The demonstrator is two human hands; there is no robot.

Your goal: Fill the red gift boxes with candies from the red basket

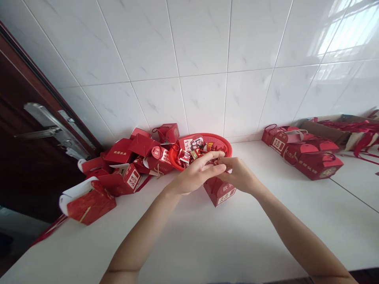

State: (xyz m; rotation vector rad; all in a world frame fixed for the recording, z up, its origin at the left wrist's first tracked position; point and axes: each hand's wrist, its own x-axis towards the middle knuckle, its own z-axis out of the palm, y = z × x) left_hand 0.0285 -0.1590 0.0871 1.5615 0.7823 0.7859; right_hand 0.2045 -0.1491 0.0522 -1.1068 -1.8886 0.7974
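Observation:
A small red gift box (219,192) with white and gold lettering stands on the white table, directly below both hands. My left hand (194,171) reaches over its top from the left, fingers stretched out and thumb apart. From the right, my right hand (240,173) comes in with bent fingers close together above the box; what they grip is hidden. The fingertips of the two hands nearly meet. Just behind is a red plastic basket (217,137) holding wrapped candies (195,154) and a printed card or packet. The box's upper part is covered by my hands.
Several red gift boxes (118,152) are heaped on the left, some with flaps up. More boxes (314,154) stand at the right, beside a cardboard carton (328,130) with red ribbons (361,128). A tiled wall (204,94) backs the table; a door handle (47,122) is at left.

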